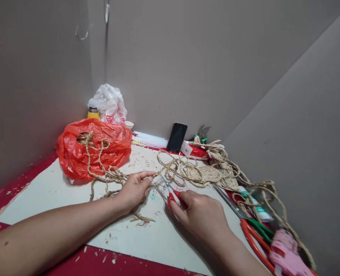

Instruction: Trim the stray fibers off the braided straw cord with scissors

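Observation:
My left hand (136,188) pinches a braided straw rope (164,168) over the middle of a white board (135,239). In my right hand (200,211) is a pair of scissors (172,194) with red handles, its blades parted and pointing at the rope beside my left fingertips. More of the rope lies in loops on both sides of my hands. To the left it runs up into a red plastic bag (112,132) with straw inside. On the right, loops lie over coiled woven straw pieces (204,173). Loose straw ends hang below my left hand.
A phone (177,137) leans upright at the back near a red and white box (197,150). Pliers (203,132) stand behind. Large orange-handled shears (249,234), a tube (259,209) and a pink glue gun (286,249) lie at right. Straw scraps litter the board.

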A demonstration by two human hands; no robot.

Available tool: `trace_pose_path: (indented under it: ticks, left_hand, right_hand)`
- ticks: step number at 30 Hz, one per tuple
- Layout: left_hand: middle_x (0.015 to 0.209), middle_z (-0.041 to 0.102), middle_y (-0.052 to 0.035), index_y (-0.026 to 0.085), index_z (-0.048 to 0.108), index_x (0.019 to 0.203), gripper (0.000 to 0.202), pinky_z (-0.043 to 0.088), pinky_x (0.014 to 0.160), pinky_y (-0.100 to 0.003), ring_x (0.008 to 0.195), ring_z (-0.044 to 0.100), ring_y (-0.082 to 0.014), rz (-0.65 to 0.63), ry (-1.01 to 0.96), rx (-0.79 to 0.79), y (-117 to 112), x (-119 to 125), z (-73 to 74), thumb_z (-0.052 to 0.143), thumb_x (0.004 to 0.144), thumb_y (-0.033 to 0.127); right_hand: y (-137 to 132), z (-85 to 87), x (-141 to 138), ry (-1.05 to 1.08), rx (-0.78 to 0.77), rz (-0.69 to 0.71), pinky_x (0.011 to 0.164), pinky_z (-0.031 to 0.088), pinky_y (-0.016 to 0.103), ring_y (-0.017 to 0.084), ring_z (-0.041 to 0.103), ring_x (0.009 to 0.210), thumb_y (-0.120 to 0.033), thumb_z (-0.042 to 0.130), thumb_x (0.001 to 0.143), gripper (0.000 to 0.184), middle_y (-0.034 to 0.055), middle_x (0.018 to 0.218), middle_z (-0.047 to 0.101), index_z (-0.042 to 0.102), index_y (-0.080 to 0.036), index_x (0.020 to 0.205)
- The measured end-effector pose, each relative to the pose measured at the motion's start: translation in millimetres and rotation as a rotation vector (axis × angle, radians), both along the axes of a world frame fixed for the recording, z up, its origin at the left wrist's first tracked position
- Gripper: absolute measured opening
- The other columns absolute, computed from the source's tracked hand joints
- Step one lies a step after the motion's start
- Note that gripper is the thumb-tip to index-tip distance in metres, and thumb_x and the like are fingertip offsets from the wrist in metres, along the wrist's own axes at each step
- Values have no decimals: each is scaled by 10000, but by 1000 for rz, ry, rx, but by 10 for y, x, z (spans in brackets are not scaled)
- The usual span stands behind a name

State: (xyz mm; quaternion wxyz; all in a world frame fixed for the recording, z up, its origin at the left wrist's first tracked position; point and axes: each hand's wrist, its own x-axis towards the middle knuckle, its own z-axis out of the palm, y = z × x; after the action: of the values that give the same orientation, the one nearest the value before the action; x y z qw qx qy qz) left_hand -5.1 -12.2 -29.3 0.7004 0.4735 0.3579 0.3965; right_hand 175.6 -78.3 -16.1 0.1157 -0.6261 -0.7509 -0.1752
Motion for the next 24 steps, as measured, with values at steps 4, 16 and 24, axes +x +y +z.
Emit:
trace_pose_path:
  ticks: [4,16,24]
  left_hand:
    - [391,339,123,116,585,1159,435,139,369,-195,325,212,-53,5,23,10,-13,-5,11,564,810,375]
    - [408,306,120,84,635,1153,545,155,403,-189,373,224,-49,34,94,106,2,-8,-7,620,742,442]
    - [406,295,123,94,632,1160,529,147,395,-184,365,219,-50,37,91,123,5,-15,-10,601,757,435]
  right_hand:
    - [-9,32,-9,-52,11,-7,508,199,288,155,554,483,-395,523,822,311,14,562,625,606,-205,590]
    - [-2,40,-23,-12,-65,-8,503,190,283,144,563,489,-361,513,843,313,11,573,651,606,-207,587]
    - [20,39,12,64,-155,39,508,219,272,136,547,506,-314,477,870,319,16,580,648,594,-198,598]
